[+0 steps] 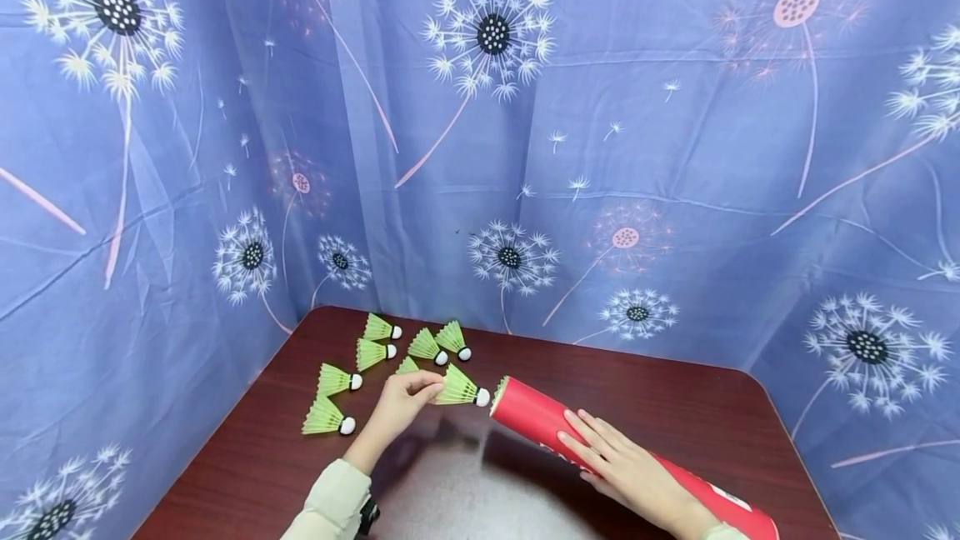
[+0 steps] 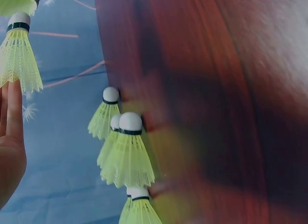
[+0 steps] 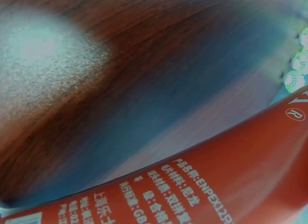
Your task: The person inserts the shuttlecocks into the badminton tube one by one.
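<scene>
The table (image 1: 697, 407) in front of me is dark reddish brown, with wood lines, round corners at the back and a big bright shine near the front. On its left side lie seven yellow-green shuttlecocks (image 1: 327, 415), their white tips mostly to the right: two at the far left, two behind those, two more to the right of the back ones, and one just in front that I can only see a bit of. I can't tell if the long red tube (image 1: 534, 412) touches the table top.
</scene>
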Action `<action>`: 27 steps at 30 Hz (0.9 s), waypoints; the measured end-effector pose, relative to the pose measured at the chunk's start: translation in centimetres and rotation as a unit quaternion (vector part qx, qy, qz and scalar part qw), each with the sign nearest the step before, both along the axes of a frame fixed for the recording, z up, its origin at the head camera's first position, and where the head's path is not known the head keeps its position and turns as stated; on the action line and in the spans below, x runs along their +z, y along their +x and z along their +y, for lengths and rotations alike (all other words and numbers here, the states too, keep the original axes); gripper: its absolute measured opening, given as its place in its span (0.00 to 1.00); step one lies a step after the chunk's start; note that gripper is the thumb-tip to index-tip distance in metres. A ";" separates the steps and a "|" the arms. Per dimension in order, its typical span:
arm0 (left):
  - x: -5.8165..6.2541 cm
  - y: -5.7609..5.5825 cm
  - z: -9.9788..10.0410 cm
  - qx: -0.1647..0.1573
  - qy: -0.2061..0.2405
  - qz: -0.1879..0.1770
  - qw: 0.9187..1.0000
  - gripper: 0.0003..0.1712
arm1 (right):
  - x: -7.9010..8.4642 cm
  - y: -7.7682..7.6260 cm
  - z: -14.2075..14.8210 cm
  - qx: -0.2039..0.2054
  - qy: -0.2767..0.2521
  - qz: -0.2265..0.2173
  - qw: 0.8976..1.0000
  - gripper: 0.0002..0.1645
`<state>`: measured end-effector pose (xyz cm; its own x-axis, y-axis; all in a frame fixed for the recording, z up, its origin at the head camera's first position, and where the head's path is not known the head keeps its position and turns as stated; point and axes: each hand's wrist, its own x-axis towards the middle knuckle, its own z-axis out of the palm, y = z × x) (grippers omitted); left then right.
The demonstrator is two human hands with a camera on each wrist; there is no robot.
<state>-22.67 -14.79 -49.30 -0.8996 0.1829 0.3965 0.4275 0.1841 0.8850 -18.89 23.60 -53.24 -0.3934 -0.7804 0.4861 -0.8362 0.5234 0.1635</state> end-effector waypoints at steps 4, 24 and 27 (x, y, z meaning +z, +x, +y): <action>0.1 0.0 0.7 -0.013 -0.004 0.004 1.000 0.05 | 0.1 0.1 -0.1 0.005 -0.002 -0.005 1.000 0.31; -3.0 -1.8 3.2 -0.078 0.004 0.025 0.997 0.05 | 0.6 0.4 -0.8 0.011 0.006 -0.010 1.000 0.37; -3.1 -1.7 3.6 -0.089 0.012 0.028 0.996 0.05 | 0.4 0.6 -0.8 0.013 0.008 -0.010 1.000 0.40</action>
